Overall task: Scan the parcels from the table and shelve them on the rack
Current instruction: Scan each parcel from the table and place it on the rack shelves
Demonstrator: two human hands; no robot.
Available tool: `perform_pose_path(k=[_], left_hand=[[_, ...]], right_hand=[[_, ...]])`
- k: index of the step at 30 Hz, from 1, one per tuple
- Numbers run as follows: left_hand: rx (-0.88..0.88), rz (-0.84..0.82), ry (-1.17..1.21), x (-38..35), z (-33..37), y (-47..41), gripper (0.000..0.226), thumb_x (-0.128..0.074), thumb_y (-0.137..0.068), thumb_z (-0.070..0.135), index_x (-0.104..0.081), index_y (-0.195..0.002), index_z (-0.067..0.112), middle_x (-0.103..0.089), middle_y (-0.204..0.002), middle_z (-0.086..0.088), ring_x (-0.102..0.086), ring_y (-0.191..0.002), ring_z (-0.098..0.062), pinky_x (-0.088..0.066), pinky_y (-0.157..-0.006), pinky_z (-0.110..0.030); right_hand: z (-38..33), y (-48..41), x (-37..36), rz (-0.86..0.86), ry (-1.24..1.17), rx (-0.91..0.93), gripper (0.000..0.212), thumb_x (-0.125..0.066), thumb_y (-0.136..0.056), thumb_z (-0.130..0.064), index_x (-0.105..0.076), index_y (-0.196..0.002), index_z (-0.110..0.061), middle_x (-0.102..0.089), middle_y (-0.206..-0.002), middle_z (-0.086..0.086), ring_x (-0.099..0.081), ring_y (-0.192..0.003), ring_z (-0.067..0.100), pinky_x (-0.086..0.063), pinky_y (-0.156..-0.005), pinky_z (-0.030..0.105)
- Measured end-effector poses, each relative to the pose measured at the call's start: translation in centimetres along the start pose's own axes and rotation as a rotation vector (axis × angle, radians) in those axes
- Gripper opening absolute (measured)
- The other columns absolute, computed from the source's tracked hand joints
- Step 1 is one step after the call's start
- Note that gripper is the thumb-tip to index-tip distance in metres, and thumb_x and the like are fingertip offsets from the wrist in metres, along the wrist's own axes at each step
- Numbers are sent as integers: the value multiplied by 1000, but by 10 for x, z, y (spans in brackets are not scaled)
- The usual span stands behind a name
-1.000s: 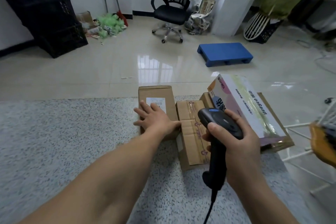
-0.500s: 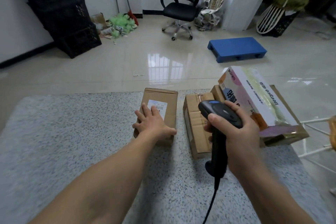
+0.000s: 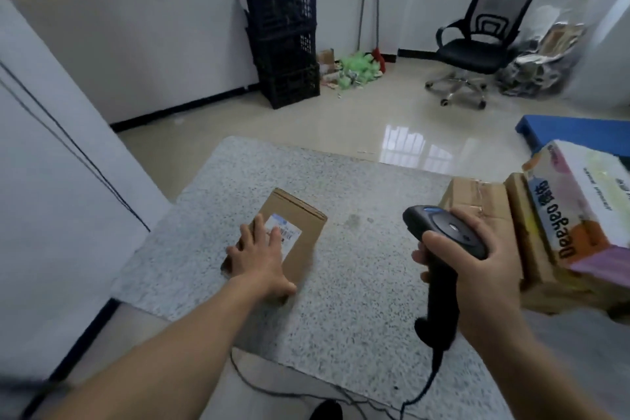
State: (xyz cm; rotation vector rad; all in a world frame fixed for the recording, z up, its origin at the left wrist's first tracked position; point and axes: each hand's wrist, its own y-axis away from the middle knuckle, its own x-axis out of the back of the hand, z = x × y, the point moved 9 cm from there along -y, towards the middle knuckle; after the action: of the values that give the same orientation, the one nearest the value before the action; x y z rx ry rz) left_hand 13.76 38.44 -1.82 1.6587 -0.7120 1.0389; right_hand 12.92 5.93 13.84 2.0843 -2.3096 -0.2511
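parcel (image 3: 293, 239) on table (image 3: 358, 283), boxes (image 3: 477, 201) right

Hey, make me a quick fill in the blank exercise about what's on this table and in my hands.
1. The left hand rests flat on the small parcel, partly covering its white ____.
2. The right hand grips a black handheld ____.
3. A black office ____ stands on the floor beyond the table.
Missing: label; scanner; chair.
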Motion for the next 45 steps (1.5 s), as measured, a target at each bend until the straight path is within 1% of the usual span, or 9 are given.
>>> perform_pose_path(k=[4, 8, 11, 14, 19, 29, 34, 38, 45], left_hand=[[-126, 110, -163, 0, 3, 35, 122, -77, -77, 59, 5, -159, 22, 30, -161, -18, 11, -151, -45, -24, -112, -65], [-295, 196, 31, 4, 34, 53, 102, -75, -86, 38, -7, -160, 21, 13, -166, -13, -12, -152, -35, -31, -115, -51], [-204, 150, 224, 6, 33, 50, 78, -75, -84, 47, -39, -146, 16, -9, -162, -15, -24, -145, -35, -35, -113, -42], [-73, 71, 249, 7, 25, 45, 65, -77, -76, 49, -43, -126, 24, -14, -156, -15, -29, -136, -37, -43, -103, -49], [-7, -101, 317, -3, 14, 25, 85, -87, -65, 54, -35, -126, 26, -29, -144, -18, -44, -126, -42, -47, -100, -55], [-23, 43, 648, 21, -37, 35, 120, -86, -64, 42, -7, -153, 28, -28, -141, -20, -50, -120, -39, -48, -101, -47], [-127, 194, 1008, 89, -92, 61, 124, -86, -44, 48, -13, -144, 48, -45, -136, -8, -54, -121, -35, -54, -98, -54], [-213, 339, 1205, 152, -137, 117, 128, -91, -52, 36, -10, -152, 42, -49, -140, -3, -54, -124, -30, -51, -101, -56], [-79, 576, 1280, 192, -225, 225, 128, -86, -46, 40, -11, -149, 52, -58, -133, -2, -62, -114, -27, -56, -94, -55]], right_hand=[[1, 25, -9, -46, -5, -6, 58, -77, -82, -3, -59, -134, -20, -73, -103, 17, -73, -77, 36, -55, -62, 42], [-1, 37, -13, -55, 6, -4, 58, -77, -83, -4, -58, -136, -19, -73, -104, 15, -72, -83, 42, -55, -62, 43], [4, 44, -10, -20, 5, -13, 60, -78, -83, -6, -56, -138, -19, -72, -106, 15, -72, -84, 41, -56, -61, 39], [11, 51, -7, 9, 9, -25, 61, -78, -83, -7, -56, -138, -19, -72, -107, 15, -72, -85, 42, -56, -61, 38], [16, 66, -9, 72, -5, -31, 61, -79, -82, -7, -58, -138, -19, -74, -106, 12, -73, -85, 41, -57, -62, 38], [-10, 98, -28, 92, -20, 8, 64, -88, -73, -9, -62, -130, -22, -75, -98, 11, -73, -81, 40, -56, -62, 41], [-40, 107, -77, -52, -52, 51, 54, -88, -70, -9, -65, -113, -32, -75, -96, 12, -72, -79, 42, -56, -62, 42], [-70, 121, -122, -213, -76, 102, 62, -82, -57, -23, -66, -116, -29, -76, -95, 9, -73, -73, 36, -55, -57, 35], [-118, 173, -169, -485, -78, 184, 55, -79, -58, -26, -64, -111, -34, -77, -94, 5, -74, -74, 31, -55, -57, 33]])
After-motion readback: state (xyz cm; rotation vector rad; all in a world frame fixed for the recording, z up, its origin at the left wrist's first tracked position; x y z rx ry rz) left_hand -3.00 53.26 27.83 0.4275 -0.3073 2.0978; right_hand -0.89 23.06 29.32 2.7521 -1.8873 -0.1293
